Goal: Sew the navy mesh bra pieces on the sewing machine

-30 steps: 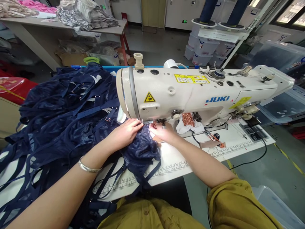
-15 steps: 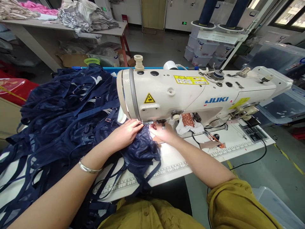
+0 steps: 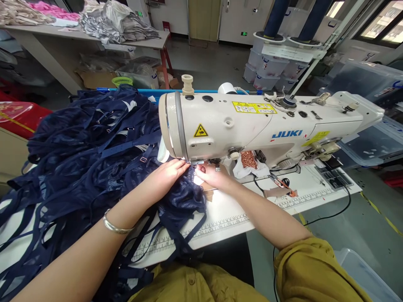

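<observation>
Navy lace garment (image 3: 182,203) set beneath the head of a sewing machine (image 3: 220,130), its edge pinched by the right hand (image 3: 214,177), left hand (image 3: 166,178) laid over it, left grip hard to tell, copper-coloured bits (image 3: 248,159) held in white wrapping (image 3: 242,172) on the table (image 3: 225,203)

Clock centre: left hand (image 3: 166,179) and right hand (image 3: 215,176), side by side at the machine (image 3: 217,123).
- 12 to 3 o'clock: machine, low over the fingertips, barring passage.
- 8 to 11: garment pile (image 3: 78,155), heaped, barring passage.
- 3: bundle (image 3: 248,159), snips (image 3: 278,181), obstructing.
- 4: right forearm (image 3: 264,212), crossing the table edge.
- 5: table strip (image 3: 223,214), passable, between forearm and garment (image 3: 181,203).
</observation>
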Demonstrator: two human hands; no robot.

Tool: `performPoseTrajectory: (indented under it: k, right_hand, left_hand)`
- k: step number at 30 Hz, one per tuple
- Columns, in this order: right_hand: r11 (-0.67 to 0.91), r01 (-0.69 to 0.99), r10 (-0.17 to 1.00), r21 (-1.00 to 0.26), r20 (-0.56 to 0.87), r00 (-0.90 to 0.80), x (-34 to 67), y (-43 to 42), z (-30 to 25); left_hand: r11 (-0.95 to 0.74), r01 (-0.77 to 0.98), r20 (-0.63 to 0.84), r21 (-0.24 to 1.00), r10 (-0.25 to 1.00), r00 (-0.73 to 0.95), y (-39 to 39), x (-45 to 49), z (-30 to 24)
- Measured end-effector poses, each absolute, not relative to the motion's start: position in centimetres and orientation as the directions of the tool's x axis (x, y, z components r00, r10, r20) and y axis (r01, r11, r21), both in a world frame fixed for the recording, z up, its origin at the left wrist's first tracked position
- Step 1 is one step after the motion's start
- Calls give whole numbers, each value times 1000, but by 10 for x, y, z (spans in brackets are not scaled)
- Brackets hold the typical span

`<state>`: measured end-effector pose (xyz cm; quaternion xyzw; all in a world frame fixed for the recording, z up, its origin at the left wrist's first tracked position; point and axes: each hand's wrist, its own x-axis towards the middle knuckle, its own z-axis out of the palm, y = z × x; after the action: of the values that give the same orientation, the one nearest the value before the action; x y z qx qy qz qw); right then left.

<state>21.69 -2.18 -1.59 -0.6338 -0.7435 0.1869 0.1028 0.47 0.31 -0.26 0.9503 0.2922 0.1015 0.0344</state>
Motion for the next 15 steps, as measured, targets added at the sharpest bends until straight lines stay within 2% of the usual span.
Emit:
performPoseTrajectory:
  k: [5, 8, 11, 15]
  right_hand:
    - [209, 853, 964, -478, -45, -261, 217, -20, -17]
    - [147, 841, 978, -521, -52, -203, 216, -15, -23]
    - [92, 855, 987, -511, -68, -147, 213, -14, -24]
    - [140, 869, 973, -474, -99, -211, 214, -20, -11]
  left_hand:
    - [-835, 542, 156, 93, 550, 820, 0, 7, 1]
    - [-797, 595, 110, 102, 604, 790, 11, 9, -3]
    - [-756, 649, 64, 90, 654, 753, 19, 9, -4]
    - [-751, 659, 81, 40, 660, 747, 13, -6, 7]
